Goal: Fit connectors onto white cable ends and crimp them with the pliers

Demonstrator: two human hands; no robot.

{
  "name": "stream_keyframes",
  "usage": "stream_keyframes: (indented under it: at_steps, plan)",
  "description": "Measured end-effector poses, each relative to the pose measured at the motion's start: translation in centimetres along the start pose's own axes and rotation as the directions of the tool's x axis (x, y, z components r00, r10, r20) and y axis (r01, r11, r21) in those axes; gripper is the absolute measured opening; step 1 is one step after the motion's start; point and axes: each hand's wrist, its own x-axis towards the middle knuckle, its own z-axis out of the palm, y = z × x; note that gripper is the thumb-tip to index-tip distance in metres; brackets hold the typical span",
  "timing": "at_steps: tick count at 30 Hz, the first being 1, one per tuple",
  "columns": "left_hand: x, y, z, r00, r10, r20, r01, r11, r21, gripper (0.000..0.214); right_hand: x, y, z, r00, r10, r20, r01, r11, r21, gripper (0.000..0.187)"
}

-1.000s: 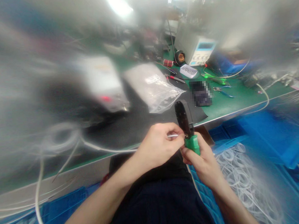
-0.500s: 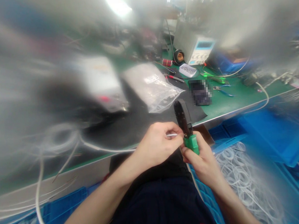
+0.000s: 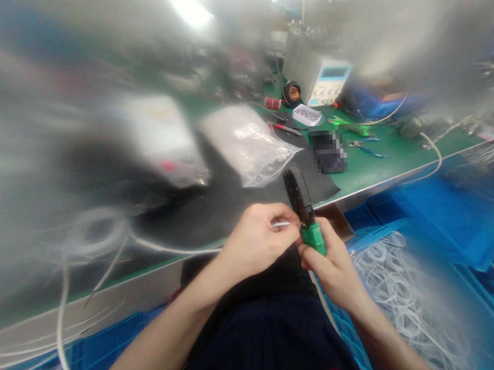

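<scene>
My right hand [image 3: 329, 258] is wrapped round the green handle of a crimping tool [image 3: 301, 195], whose black head points up and away from me. Pinched in my left hand [image 3: 264, 237] is a white cable [image 3: 279, 224], its end held right against the lower part of the tool's head. Whether the cable end sits inside the jaws is hidden by my fingers. More white cable [image 3: 171, 248] runs along the bench edge from my left forearm to a blurred coil [image 3: 99, 227].
Plastic bags [image 3: 242, 143] lie on a black mat [image 3: 227, 203]. Behind are a white tray of small parts [image 3: 307, 115], blue-handled pliers [image 3: 368, 148] and a bench instrument [image 3: 328, 82]. A blue crate of coiled white cables [image 3: 390, 276] stands below the bench at right.
The whole scene has shifted very slightly left in view. Both hands keep the same hold on the cable and the crimping tool.
</scene>
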Motion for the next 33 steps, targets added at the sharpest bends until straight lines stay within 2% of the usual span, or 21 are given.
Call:
stream_keyframes:
  at_steps: [11, 17, 20, 22, 24, 27, 30, 33]
  plan:
    - [0.2, -0.1, 0.0, 0.999, -0.018, 0.028, 0.019, 0.999, -0.037, 0.015, 0.0, 0.0, 0.2, 1.0, -0.009, -0.021, 0.009, 1.0, -0.012, 0.018]
    - [0.3, 0.0, 0.3, 1.0, -0.001, 0.03, 0.002, 0.999, -0.034, 0.015, -0.3, 0.2, 0.6, 0.993, -0.025, -0.113, 0.017, 0.997, -0.07, 0.019]
    - [0.1, -0.1, 0.5, 0.999, -0.016, 0.032, 0.018, 0.998, -0.065, 0.015, -0.4, 0.6, 0.2, 0.984, -0.019, -0.178, 0.003, 0.996, -0.085, 0.015]
    - [-0.2, -0.3, 0.4, 0.999, -0.03, 0.025, 0.032, 0.996, -0.086, 0.016, -0.1, 1.4, -0.9, 0.969, -0.006, -0.247, -0.021, 0.994, -0.109, 0.013]
    - [-0.4, -0.5, 0.3, 0.999, -0.039, 0.013, 0.04, 0.994, -0.097, 0.017, 0.5, 2.5, -2.6, 0.936, 0.0, -0.353, -0.058, 0.987, -0.153, 0.019]
    - [-0.8, -0.9, -0.1, 0.999, -0.052, -0.005, 0.051, 0.992, -0.112, 0.018, 1.8, 4.3, -6.0, 0.859, -0.016, -0.511, -0.132, 0.959, -0.251, 0.038]
    - [-1.3, -1.5, -0.4, 0.997, -0.065, -0.04, 0.059, 0.988, -0.141, 0.02, 3.0, 5.6, -9.3, 0.804, -0.037, -0.593, -0.215, 0.912, -0.348, 0.063]
    - [-2.3, -2.2, -0.6, 0.993, -0.079, -0.086, 0.064, 0.984, -0.165, 0.021, 4.1, 5.9, -11.4, 0.758, -0.078, -0.648, -0.294, 0.846, -0.445, 0.083]
